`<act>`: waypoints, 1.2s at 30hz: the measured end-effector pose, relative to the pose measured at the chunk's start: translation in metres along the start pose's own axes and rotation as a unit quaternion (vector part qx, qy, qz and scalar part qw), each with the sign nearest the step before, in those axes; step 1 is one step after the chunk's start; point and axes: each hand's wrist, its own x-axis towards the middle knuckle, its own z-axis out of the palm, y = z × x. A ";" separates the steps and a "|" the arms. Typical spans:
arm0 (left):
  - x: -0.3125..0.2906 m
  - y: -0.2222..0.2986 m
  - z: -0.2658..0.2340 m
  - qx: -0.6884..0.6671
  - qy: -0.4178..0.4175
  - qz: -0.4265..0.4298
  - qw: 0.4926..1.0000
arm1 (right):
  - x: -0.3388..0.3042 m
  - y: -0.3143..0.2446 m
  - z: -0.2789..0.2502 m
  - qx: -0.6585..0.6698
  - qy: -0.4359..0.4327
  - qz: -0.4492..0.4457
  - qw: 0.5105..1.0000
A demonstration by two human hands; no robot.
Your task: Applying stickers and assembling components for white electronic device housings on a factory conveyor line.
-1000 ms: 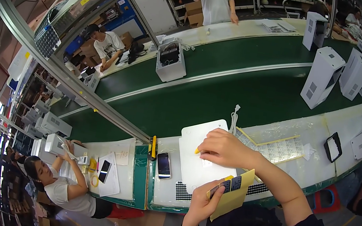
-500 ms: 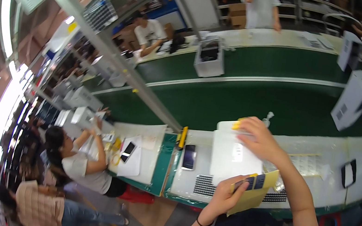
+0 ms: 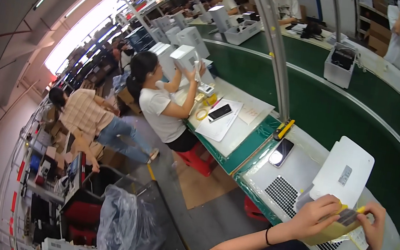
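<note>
Left hand (image 3: 320,215): thumb and fingers closed on the left side of a yellow sheet (image 3: 333,232); black wristband (image 3: 267,236) behind it.
Right hand (image 3: 374,223): thumb and forefinger drawn together at the sheet's upper right edge, apparently in a pinch; whether a label is also caught cannot be told. Yellow covers, probably finger cots, on a fingertip of each.
Yellow sheet: thin, flat, held tilted above the bench, on the near side of the casing; dark grey labels along its upper part.
White casing (image 3: 358,156): box-like, smooth, matt, rounded corners; rests on the bench beside the belt, one small rectangular grey label (image 3: 345,175) on its upper face.
Step in hand, by judgement: working at a label on the sheet's edge. Next move calls for a firm left hold and a fine right pinch.
Dot sheet (image 3: 283,193): rows of round black pads.
Smartphone (image 3: 281,152): glossy, dark-faced.
Yellow-and-black cutter (image 3: 284,130): slim, near the phone.
Bench (image 3: 304,164): white, film-covered, green-edged.
Conveyor belt (image 3: 316,109): green, smooth.
</note>
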 end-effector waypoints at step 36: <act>-0.170 -0.259 0.005 0.471 -0.207 -0.138 0.846 | -0.168 0.198 0.169 -0.321 -0.005 0.030 0.947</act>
